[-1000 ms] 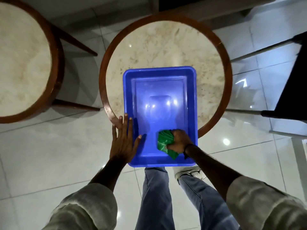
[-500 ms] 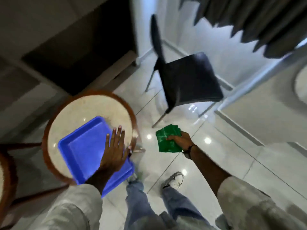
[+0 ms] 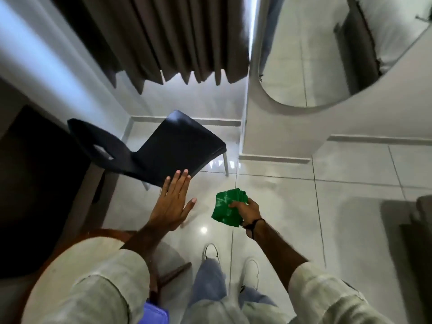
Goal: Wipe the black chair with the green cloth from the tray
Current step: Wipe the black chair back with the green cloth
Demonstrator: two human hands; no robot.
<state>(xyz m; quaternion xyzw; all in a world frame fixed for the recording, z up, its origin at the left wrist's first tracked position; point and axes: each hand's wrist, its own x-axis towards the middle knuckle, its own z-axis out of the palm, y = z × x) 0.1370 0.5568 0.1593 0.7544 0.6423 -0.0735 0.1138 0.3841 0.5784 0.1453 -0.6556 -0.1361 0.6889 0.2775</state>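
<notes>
Over floor, near black chair (image 3: 173, 146) | right hand (image 3: 245, 210) grips soft, light green cloth (image 3: 226, 210), bunched | left hand (image 3: 171, 204) spread, empty

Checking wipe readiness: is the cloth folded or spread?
Folded. The cloth is a bunched, layered wad gripped in the right hand, in the air short of the chair, not opened flat.

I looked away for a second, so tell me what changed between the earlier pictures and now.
The right hand lifted the green cloth out of the blue tray and carried it toward the black chair. The left hand left the tray and now reaches, open, toward the seat. Unchanged: the right hand's grip on the cloth; the chair is not yet wiped.
</notes>
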